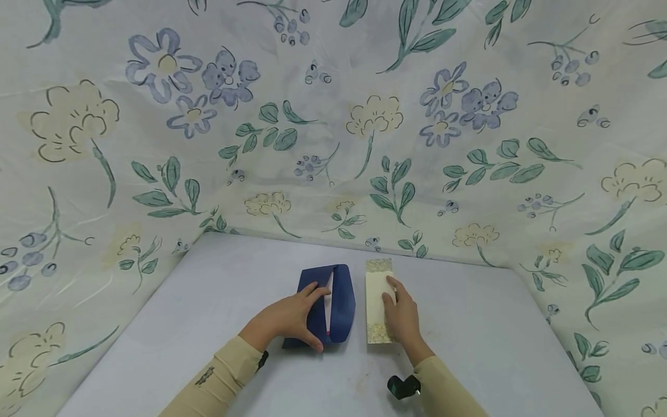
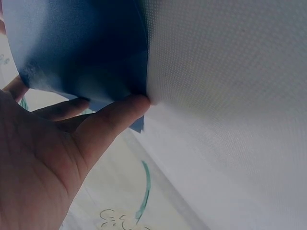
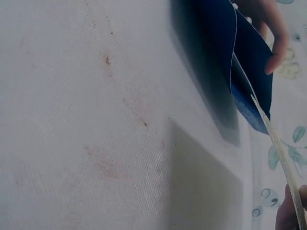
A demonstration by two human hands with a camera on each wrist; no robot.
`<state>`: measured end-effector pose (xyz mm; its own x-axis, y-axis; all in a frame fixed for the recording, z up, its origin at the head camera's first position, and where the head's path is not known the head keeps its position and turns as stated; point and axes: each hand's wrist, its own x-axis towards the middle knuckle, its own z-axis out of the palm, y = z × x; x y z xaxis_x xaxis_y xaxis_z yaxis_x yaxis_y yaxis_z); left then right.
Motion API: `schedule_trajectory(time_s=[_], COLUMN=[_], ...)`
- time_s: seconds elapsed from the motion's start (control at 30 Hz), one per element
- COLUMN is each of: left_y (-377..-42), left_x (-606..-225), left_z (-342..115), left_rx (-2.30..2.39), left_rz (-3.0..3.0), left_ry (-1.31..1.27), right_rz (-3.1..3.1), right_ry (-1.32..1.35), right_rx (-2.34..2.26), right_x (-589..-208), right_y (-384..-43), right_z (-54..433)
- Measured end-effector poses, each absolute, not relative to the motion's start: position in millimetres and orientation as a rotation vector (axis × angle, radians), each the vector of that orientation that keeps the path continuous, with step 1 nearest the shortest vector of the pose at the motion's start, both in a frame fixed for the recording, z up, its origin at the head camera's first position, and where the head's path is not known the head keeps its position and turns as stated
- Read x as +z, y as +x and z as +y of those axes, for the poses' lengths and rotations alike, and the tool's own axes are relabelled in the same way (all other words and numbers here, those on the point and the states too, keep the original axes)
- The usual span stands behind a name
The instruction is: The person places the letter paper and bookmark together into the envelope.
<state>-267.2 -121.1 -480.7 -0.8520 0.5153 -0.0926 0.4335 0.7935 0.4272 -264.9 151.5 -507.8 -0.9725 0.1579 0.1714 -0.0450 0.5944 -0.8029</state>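
Note:
A dark blue paper envelope (image 1: 343,307) is held up at an angle over the table, its flap folded open to the right and a white strip showing in the mouth. My left hand (image 1: 292,313) grips it, fingertips at the opening and thumb (image 2: 117,117) along the near end. Just right of the flap is a cream card (image 1: 376,295) with speckled yellow-grey ends. My right hand (image 1: 403,315) pinches this card by its right edge. Seen almost edge-on in the right wrist view, the card's far edge overlaps the envelope's mouth.
The white table (image 1: 208,301) has faint reddish-brown smudges (image 3: 108,62) near the front. Floral-printed sheeting (image 1: 323,150) hangs behind and at both sides. A small black device (image 1: 403,387) sits at my right wrist.

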Motion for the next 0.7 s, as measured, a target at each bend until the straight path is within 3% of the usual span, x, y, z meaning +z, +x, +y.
schedule_trajectory(time_s=[0.7], left_y=[-269], left_x=[-484], left_z=[-122], left_rx=[0.572], left_rz=[2.784], left_ry=[0.749], right_rz=[-2.615], right_ry=[-0.073], right_rx=[1.386], right_x=[-507], right_y=[-265], right_z=[135])
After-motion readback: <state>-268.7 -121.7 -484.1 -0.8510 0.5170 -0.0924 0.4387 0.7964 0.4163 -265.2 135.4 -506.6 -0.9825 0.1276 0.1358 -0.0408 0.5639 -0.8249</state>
